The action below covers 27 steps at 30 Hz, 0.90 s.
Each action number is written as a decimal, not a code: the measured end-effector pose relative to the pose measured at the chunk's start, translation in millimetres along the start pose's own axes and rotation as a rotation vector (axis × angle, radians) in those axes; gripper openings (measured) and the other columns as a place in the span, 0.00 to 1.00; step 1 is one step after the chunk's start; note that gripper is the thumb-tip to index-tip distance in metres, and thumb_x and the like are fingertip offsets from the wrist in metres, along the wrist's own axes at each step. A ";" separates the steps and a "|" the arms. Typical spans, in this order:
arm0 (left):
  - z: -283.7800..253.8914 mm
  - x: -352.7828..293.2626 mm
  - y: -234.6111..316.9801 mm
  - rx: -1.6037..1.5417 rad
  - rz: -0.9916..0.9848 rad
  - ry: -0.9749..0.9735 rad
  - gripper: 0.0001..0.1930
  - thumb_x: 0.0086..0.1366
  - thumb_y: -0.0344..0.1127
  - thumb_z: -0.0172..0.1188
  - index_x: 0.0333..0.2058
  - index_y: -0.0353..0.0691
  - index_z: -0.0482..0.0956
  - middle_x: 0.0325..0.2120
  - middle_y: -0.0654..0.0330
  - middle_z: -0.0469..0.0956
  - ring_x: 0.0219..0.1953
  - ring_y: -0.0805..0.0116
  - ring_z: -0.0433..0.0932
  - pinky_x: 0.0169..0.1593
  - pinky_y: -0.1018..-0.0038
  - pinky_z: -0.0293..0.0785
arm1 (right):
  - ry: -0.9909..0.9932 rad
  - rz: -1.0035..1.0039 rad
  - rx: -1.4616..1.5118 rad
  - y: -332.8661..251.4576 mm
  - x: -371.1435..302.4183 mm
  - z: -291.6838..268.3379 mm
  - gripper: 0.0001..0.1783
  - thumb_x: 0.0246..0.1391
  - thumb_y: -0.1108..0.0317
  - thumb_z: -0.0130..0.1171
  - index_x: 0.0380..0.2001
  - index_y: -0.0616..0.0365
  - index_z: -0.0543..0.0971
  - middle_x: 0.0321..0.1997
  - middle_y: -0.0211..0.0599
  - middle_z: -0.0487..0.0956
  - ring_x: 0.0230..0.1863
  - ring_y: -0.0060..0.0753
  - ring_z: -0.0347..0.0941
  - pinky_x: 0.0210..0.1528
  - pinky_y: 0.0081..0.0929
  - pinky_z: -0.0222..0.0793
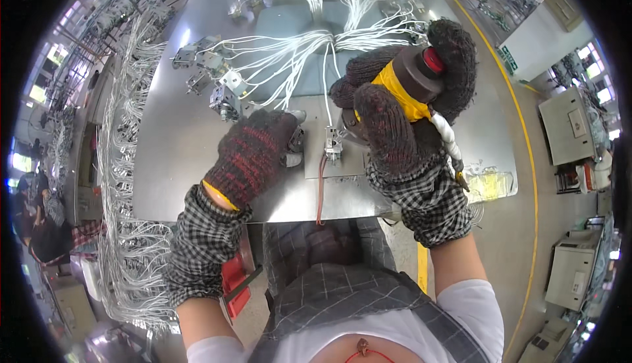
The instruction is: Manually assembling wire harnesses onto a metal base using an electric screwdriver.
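My right hand (395, 119), in a dark knit glove, is wrapped around a handheld power tool (400, 89) with a dark body, a yellow taped band and a red cap. The tool's nose points left and down, beside a small metal connector block (333, 144) on the table, where a white wire and reddish-brown wires meet. To the left of that block, my left hand (257, 155), gloved in black and red knit, is closed on a small metal part (296, 141), mostly hidden by the fingers. Bundled white wires (289, 56) fan out across the table to several metal connector blocks (226, 101).
The metal table (178, 185) has its front edge just before my body. A thick curtain of white wires (122, 165) hangs along its left side. A clear, yellowish packet (490, 185) lies at the right corner. Cabinets (569, 126) stand to the right, past a yellow floor line.
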<state>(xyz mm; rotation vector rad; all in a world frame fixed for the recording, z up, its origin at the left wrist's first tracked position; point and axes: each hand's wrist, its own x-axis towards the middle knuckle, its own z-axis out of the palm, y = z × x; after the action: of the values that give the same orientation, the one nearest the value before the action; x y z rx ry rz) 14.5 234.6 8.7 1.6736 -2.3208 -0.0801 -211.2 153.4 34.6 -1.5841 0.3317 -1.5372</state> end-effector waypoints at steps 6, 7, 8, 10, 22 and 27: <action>-11.5 12.3 11.3 -1.036 -0.382 -0.101 0.32 0.59 0.44 0.76 0.60 0.40 0.78 0.48 0.52 0.84 0.48 0.51 0.86 0.52 0.62 0.81 | 0.075 0.023 0.393 -1.1 5.3 -1.6 0.47 0.58 0.78 0.72 0.75 0.56 0.58 0.48 0.44 0.82 0.43 0.33 0.84 0.42 0.31 0.86; -10.3 18.6 19.5 -1.020 -0.255 -0.058 0.32 0.60 0.42 0.76 0.61 0.39 0.78 0.49 0.51 0.84 0.49 0.54 0.85 0.54 0.63 0.81 | 0.067 0.018 0.362 -1.7 9.3 -4.0 0.46 0.60 0.76 0.71 0.75 0.54 0.57 0.47 0.44 0.82 0.41 0.34 0.84 0.39 0.31 0.86; -6.3 26.2 29.3 -0.978 -0.216 -0.042 0.32 0.60 0.39 0.76 0.61 0.37 0.77 0.50 0.51 0.83 0.50 0.57 0.84 0.55 0.64 0.80 | 0.061 -0.049 0.260 -4.1 13.8 -8.5 0.46 0.61 0.74 0.70 0.75 0.53 0.55 0.46 0.44 0.82 0.40 0.35 0.85 0.37 0.31 0.85; 4.2 36.0 46.7 -0.905 -0.157 -0.006 0.32 0.61 0.35 0.76 0.63 0.35 0.76 0.52 0.50 0.82 0.53 0.63 0.83 0.57 0.66 0.79 | 0.116 -0.083 0.268 -9.2 22.3 -17.8 0.44 0.64 0.71 0.67 0.76 0.51 0.53 0.43 0.44 0.83 0.37 0.37 0.85 0.31 0.31 0.84; 15.1 24.9 37.6 -0.480 -0.212 0.029 0.36 0.56 0.61 0.75 0.55 0.40 0.82 0.34 0.51 0.86 0.37 0.51 0.86 0.43 0.60 0.80 | 0.185 -0.184 0.150 -7.1 15.2 -7.1 0.45 0.63 0.70 0.68 0.76 0.38 0.54 0.40 0.46 0.82 0.32 0.39 0.83 0.34 0.44 0.88; 17.1 27.5 41.1 -0.606 -0.284 -0.052 0.35 0.58 0.52 0.75 0.59 0.37 0.79 0.42 0.47 0.87 0.45 0.52 0.88 0.49 0.61 0.82 | 0.188 -0.176 0.164 -2.6 11.1 -8.8 0.45 0.65 0.72 0.65 0.77 0.38 0.53 0.41 0.46 0.82 0.34 0.40 0.83 0.37 0.50 0.88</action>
<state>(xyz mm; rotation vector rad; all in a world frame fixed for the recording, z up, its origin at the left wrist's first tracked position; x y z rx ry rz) -35.8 220.3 6.0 1.6539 -1.8040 -0.8029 -217.9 143.6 42.6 -1.3737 0.1671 -1.8071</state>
